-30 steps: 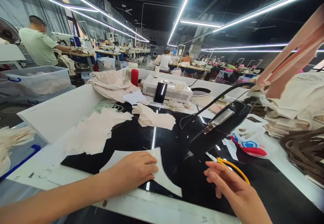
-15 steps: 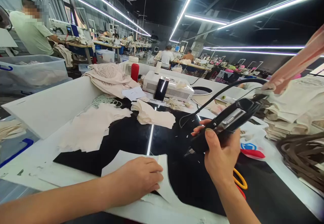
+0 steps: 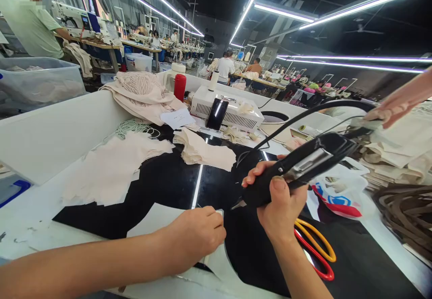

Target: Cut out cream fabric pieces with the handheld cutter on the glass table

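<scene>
A garment factory floor: long rows of sewing machines (image 3: 72, 17) under strip lights (image 3: 249, 4), workers seated at far benches (image 3: 225, 67), stacks of cut cream fabric pieces (image 3: 202, 152) on the counter (image 3: 43, 130) and plastic bins (image 3: 40, 80) holding more cloth.

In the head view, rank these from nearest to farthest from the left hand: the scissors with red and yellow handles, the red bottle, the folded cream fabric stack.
From the left hand:
1. Folded cream fabric stack, on the black surface just beyond the hand.
2. Scissors, off to the right, past the right hand.
3. Red bottle, far back, beside the white machine.
</scene>
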{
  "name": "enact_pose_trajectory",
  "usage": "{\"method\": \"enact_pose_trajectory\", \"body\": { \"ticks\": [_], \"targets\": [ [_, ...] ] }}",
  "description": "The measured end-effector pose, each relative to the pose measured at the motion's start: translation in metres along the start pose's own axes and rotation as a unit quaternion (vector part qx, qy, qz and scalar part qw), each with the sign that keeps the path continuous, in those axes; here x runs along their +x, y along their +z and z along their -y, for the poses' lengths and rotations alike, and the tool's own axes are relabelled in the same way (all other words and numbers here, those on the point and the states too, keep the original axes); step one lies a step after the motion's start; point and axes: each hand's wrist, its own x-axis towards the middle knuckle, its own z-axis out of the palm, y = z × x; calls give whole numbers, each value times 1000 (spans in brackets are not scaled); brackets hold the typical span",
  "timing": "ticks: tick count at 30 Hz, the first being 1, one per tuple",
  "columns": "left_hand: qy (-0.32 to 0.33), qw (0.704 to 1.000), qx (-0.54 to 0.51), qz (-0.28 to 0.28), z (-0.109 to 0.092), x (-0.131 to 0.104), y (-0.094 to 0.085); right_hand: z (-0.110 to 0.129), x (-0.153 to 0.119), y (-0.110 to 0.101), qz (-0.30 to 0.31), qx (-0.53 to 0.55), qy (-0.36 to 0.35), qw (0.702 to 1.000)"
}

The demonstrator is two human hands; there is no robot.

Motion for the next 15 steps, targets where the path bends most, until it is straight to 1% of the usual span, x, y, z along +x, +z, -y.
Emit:
{"method": "enact_pose_trajectory", "body": {
  "ticks": [4,8,15],
  "targets": [
    [13,999,39,-8,-6,-3,-2,-3,-3,4,-3,16,3,1000],
    [7,999,35,-25,-10,-3,-6,-5,-4,6,-2,30,12,999],
    [-11,998,40,-55,-13,-4,-1,-5,-7,9,6,50,24,998]
  ]
}}
